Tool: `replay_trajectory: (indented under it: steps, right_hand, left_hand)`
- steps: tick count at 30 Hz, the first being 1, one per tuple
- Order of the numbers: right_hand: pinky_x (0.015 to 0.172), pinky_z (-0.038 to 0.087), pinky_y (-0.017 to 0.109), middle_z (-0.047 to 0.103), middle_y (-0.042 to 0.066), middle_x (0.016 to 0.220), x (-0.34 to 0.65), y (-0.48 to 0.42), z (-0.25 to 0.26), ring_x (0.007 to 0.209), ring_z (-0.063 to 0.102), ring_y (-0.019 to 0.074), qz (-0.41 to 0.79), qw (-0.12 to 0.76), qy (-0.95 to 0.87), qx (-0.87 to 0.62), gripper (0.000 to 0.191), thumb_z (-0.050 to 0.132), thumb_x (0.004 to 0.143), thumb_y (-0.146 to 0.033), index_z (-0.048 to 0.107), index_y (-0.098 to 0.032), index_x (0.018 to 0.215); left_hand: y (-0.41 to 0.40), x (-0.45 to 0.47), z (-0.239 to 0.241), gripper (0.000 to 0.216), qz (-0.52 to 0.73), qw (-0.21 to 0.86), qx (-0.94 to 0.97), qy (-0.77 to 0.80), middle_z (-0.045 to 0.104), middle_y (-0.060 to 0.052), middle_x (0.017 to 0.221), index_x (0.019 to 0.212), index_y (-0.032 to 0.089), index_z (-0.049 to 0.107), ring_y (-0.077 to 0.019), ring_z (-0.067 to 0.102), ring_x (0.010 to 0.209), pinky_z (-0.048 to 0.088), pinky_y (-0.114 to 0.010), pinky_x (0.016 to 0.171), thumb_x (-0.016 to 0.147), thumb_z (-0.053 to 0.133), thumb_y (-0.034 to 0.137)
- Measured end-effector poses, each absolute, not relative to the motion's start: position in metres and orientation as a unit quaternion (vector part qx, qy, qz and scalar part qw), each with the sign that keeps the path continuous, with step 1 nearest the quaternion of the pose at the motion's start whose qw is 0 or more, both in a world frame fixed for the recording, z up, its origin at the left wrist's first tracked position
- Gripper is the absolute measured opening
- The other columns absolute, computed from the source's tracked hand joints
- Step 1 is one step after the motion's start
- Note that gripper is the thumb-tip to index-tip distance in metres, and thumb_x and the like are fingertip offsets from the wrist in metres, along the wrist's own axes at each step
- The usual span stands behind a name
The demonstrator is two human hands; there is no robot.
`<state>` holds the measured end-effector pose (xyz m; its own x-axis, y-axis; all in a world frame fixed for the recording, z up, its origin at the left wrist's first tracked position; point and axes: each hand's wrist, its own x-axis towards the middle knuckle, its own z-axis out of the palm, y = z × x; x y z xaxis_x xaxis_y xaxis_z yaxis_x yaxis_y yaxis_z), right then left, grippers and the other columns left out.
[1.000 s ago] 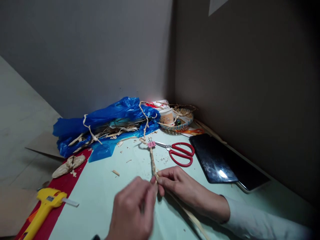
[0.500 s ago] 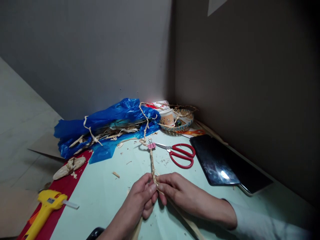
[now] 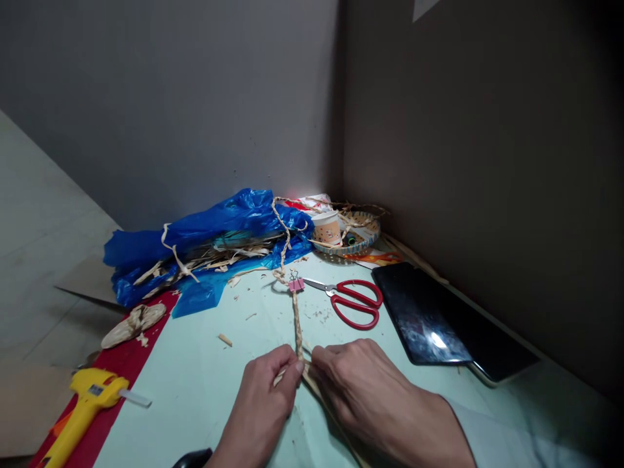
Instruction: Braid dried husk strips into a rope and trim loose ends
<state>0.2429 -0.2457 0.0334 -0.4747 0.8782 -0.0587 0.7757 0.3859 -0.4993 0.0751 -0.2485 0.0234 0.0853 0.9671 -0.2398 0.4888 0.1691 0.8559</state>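
A thin straw-coloured braid runs down from a pink binder clip toward me. My left hand is closed, pinching the lower end of the braid between thumb and forefinger. Close on its right, my right hand is also closed, with its back turned up, gripping a loose flat strand that trails toward the near edge. Its fingertips are partly hidden. Beyond the clip, the braid continues up onto a blue plastic bag. Scissors with red handles lie right of the clip, blades nearly touching it.
Dry fibre strips stick out of the blue bag. A paper cup stands in a woven basket at the back. Two dark tablet-like devices lie right. A yellow glue gun and a bundle of husk lie left.
My right hand has turned over so its back faces up, and has come nearer the braid's end. My left hand has rolled inward, still pinching the braid.
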Motion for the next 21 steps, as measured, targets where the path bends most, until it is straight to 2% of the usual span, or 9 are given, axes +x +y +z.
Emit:
replay_trajectory:
  steps: [3,8,12,15,17,19,21]
  right_hand:
    - [0.051,0.028,0.029,0.061,0.009,0.077,0.243,-0.251,0.040,0.070,0.057,0.0219,0.278,0.099,-0.807,-0.511,0.028,0.036,0.095,-0.031,0.059,-0.022,0.081]
    - [0.045,0.027,0.027,0.062,0.007,0.080,0.236,-0.259,0.035,0.062,0.059,0.0187,0.355,0.105,-0.796,-0.480,0.029,0.033,0.094,-0.029,0.062,-0.026,0.092]
    - [0.042,0.025,0.028,0.062,0.008,0.074,0.230,-0.263,0.023,0.058,0.057,0.0205,0.313,0.087,-0.818,-0.474,0.023,0.038,0.092,-0.026,0.060,-0.022,0.094]
    - [0.045,0.028,0.028,0.064,0.008,0.074,0.231,-0.264,0.026,0.064,0.059,0.0222,0.285,0.098,-0.840,-0.450,0.020,0.043,0.090,-0.022,0.061,-0.020,0.097]
    - [0.049,0.031,0.027,0.065,0.007,0.073,0.235,-0.261,0.034,0.068,0.060,0.0221,0.293,0.122,-0.837,-0.445,0.020,0.045,0.093,-0.029,0.064,-0.021,0.091]
    - [0.053,0.033,0.026,0.065,0.005,0.069,0.239,-0.255,0.041,0.066,0.059,0.0196,0.315,0.148,-0.828,-0.440,0.031,0.045,0.095,-0.038,0.065,-0.021,0.079]
    - [0.057,0.035,0.026,0.065,0.003,0.069,0.242,-0.248,0.045,0.064,0.057,0.0168,0.318,0.181,-0.816,-0.447,0.037,0.041,0.097,-0.039,0.065,-0.020,0.075]
  left_hand:
    - [-0.250,0.079,0.026,0.036,0.255,0.419,0.592,0.640,0.041,0.006,0.045,0.052,0.022,0.042,-0.0139,0.039,0.050,0.027,-0.027,0.052,0.085,0.050,0.035]
    - [-0.251,0.078,0.022,0.037,0.285,0.481,0.563,0.608,0.045,0.004,0.045,0.050,0.021,0.046,-0.0139,0.041,0.052,0.030,-0.027,0.056,0.085,0.049,0.032]
    - [-0.250,0.073,0.017,0.038,0.284,0.533,0.547,0.579,0.039,0.007,0.044,0.053,0.021,0.045,-0.0101,0.027,0.044,0.022,-0.026,0.047,0.088,0.045,0.037]
    - [-0.251,0.070,0.016,0.036,0.291,0.549,0.537,0.570,0.037,0.008,0.046,0.057,0.021,0.046,-0.0089,0.024,0.043,0.017,-0.025,0.045,0.088,0.047,0.039]
    - [-0.252,0.069,0.015,0.033,0.300,0.552,0.533,0.566,0.038,0.007,0.049,0.059,0.020,0.047,-0.0088,0.026,0.045,0.017,-0.025,0.045,0.086,0.051,0.038]
    - [-0.253,0.068,0.016,0.032,0.309,0.560,0.526,0.560,0.037,0.008,0.050,0.061,0.019,0.048,-0.0091,0.028,0.047,0.017,-0.024,0.045,0.085,0.053,0.039]
    - [-0.254,0.068,0.016,0.030,0.315,0.570,0.518,0.554,0.036,0.009,0.049,0.064,0.019,0.050,-0.0089,0.027,0.047,0.017,-0.024,0.045,0.086,0.054,0.040]
